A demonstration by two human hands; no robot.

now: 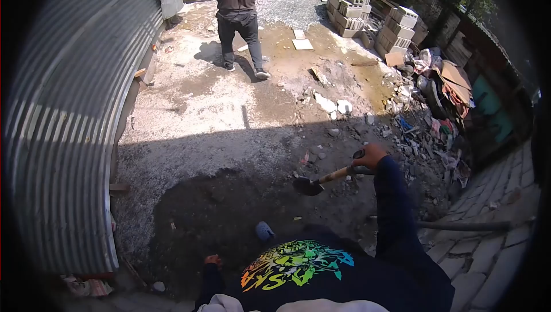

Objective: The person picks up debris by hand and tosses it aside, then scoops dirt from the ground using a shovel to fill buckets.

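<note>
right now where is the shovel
In the head view, the shovel is just right of centre, its grip held in the right hand, left of the rubble pile.

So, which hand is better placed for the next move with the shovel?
Probably the right hand: it grips the shovel, while the left hand is well apart from it.

- at six o'clock in my feed, a rainbow print (295, 266) crosses the front of the wearer's dark shirt (373, 280); i read its big slanted letters as "ska", with an orange shape ahead of them that may be an "a".
- smaller marks run along the print's edge, too fine for me to read.
- near three o'clock, dark marks on a teal panel (492, 105); i can't tell if they're writing.
</note>
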